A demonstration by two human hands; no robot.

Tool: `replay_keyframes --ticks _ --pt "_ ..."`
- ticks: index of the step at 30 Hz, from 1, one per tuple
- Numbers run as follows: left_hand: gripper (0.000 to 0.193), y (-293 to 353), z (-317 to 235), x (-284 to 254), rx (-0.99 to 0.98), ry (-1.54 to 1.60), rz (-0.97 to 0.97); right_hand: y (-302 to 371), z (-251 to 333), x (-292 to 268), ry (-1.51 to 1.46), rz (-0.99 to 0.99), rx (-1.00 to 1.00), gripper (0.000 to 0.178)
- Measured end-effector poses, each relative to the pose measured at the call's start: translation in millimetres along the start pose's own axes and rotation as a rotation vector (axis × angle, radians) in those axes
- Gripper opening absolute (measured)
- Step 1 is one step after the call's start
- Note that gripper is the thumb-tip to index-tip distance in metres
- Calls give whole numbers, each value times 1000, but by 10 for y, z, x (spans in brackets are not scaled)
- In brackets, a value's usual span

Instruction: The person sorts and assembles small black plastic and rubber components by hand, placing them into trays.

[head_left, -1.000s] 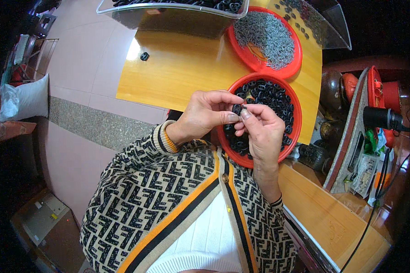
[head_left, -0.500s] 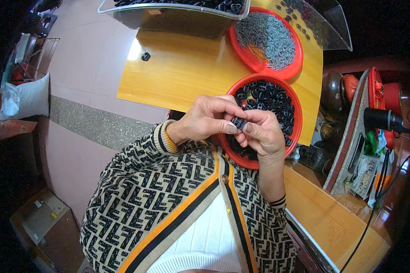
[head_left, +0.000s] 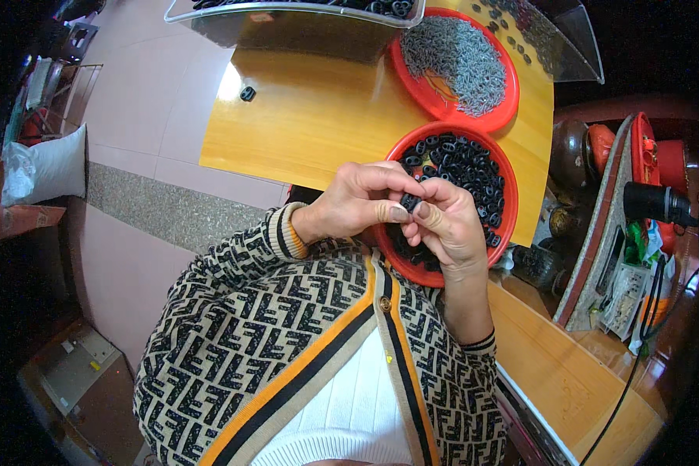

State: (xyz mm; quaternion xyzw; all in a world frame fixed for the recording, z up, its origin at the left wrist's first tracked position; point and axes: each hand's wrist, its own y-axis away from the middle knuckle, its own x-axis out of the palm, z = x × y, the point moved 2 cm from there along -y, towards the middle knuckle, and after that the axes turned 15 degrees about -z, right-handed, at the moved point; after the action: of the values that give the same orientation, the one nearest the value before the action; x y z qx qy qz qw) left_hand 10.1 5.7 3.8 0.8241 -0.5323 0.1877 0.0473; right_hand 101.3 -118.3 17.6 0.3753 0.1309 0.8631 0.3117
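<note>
head-worn fisheye, looking steeply down, close over wooden table (head_left: 311,116)

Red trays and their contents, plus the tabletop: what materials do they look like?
Near red tray: likely moulded plastic, glossy rim. Small black pieces in it: probably plastic, smooth with dull glints; the left hand and right hand pinch one. Far red tray: same look. Grey pieces in it: possibly metal, pale sheen, too small to confirm. Tabletop: varnished wood or laminate, reflective glare.

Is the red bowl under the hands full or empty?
Partly full: the red bowl holds many small black rings, heaped across its bottom, though red rim shows around them.
</note>
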Motion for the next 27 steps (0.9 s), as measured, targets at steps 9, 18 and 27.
replay_keyframes --ticks 9,18,27 --pt "26 -40 2 -25 -48 5 -52 -29 44 -23 -5 16 -14 18" --pt "43 22 56 -6 -134 168 -138 -52 364 6 401 -241 -91 9" --pt "28 44 88 -140 -32 -354 -236 -681 2392 -416 183 -331 -603 14"
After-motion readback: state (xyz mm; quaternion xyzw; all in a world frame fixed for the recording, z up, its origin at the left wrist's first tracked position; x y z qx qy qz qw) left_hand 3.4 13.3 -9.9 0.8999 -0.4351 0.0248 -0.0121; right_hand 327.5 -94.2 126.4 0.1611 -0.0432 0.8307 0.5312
